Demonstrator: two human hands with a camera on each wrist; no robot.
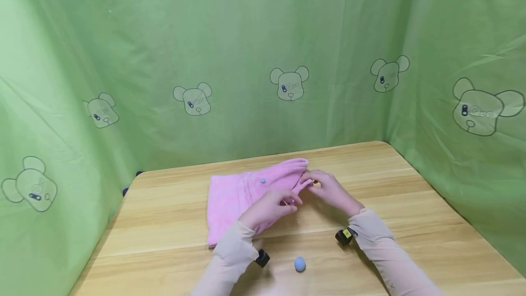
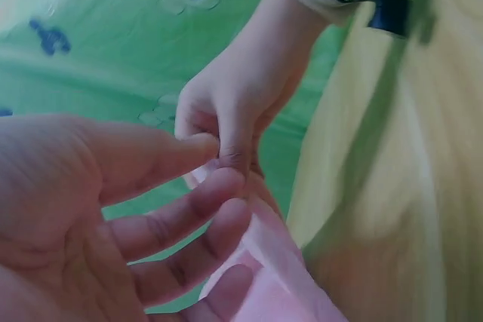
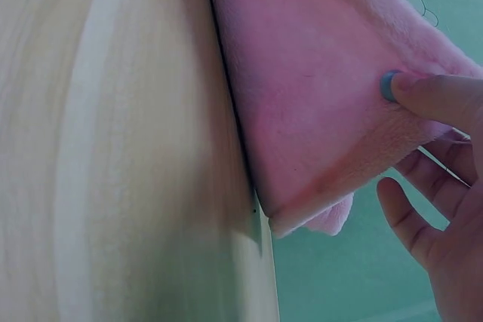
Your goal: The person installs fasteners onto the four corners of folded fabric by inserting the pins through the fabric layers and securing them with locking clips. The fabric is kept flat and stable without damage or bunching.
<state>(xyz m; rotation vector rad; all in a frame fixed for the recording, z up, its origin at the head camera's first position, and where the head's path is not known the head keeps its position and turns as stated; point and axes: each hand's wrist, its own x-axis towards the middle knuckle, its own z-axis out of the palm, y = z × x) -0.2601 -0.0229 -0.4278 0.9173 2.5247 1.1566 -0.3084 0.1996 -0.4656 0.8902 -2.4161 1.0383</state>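
Observation:
A pink plush cloth [image 1: 228, 204] lies on the table, gathered into folds toward its right end. My right hand [image 1: 328, 191] pinches its raised right edge. In the right wrist view the thumb presses a small blue piece [image 3: 389, 86] against the pink fabric [image 3: 309, 73], with the other fingers behind it. My left hand [image 1: 273, 207] hovers over the cloth's near side, close to the right hand. Its fingers [image 2: 189, 213] are loosely bent, thumb near the index tip, and nothing shows between them. Another small blue piece [image 1: 263, 180] sits on top of the cloth.
A blue ball [image 1: 300, 264] lies on the wooden table [image 1: 164, 223] between the forearms. Black wrist devices [image 1: 344, 236] hang below both sleeves. Green curtain [image 1: 242, 35] printed with bear heads surrounds the table's back and sides.

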